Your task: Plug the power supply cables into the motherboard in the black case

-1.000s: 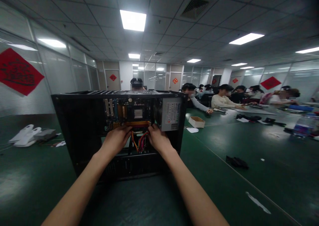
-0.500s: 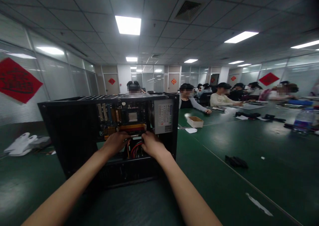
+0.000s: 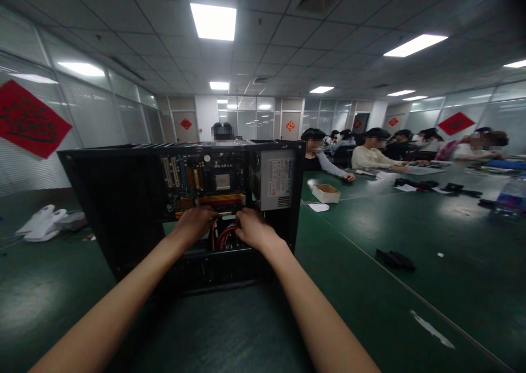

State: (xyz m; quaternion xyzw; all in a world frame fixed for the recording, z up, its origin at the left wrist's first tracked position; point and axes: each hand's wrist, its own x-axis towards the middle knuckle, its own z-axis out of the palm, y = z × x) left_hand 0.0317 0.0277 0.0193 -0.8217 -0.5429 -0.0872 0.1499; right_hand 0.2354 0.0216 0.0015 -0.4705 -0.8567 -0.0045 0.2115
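An open black computer case (image 3: 242, 269) lies before me with its inside facing me. Within it are a motherboard (image 3: 223, 182), a silver power supply (image 3: 275, 180) and a bundle of red, orange and black cables (image 3: 226, 236). Just below the yellow and red memory slots (image 3: 222, 200), my left hand (image 3: 195, 222) has its fingers closed. My right hand (image 3: 251, 226) is closed opposite it, below the power supply's left edge. Between the fingertips shows a thin, pale strip (image 3: 225, 214); its kind is unclear, and the fingertips are partly hidden.
A small cardboard box (image 3: 326, 193) and a white paper (image 3: 319, 207) lie right of the case. Farther right are a black cloth-like item (image 3: 395, 259) and a plastic bottle (image 3: 512, 196). White plastic bags (image 3: 41, 223) lie left. Several people sit along the green table (image 3: 349, 285).
The view has tilted down and turned slightly left, so the scene sits higher and the right side has shifted rightward. Both hands stay at the same spot in the case.
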